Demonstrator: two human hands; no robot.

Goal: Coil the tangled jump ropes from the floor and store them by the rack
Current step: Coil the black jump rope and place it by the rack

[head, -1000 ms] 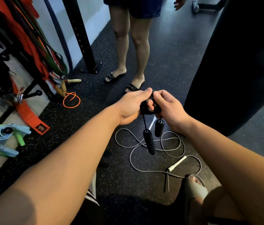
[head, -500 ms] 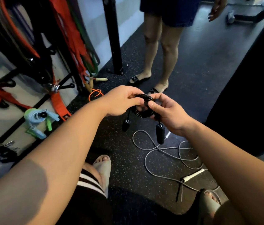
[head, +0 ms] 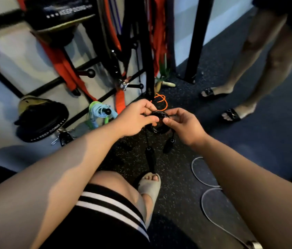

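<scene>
Underfoot, dark speckled rubber floor (head: 177, 203), meeting a pale wall (head: 25, 56) at the left. Against that wall, a black rack (head: 148, 51) hung with red straps (head: 64, 69); at its foot, a light-blue bundled rope (head: 98, 112) and an orange rope (head: 162, 100). In front of the rack, above the floor, a coiled black jump rope (head: 157, 123), pinched on one side by the left hand (head: 136, 119) and on the other by the right hand (head: 184, 124), two black handles (head: 149, 159) dangling beneath. Lower right, loose grey rope (head: 202, 201) in loops on the floor. Nearby, another person's sandalled feet (head: 231, 115).
</scene>
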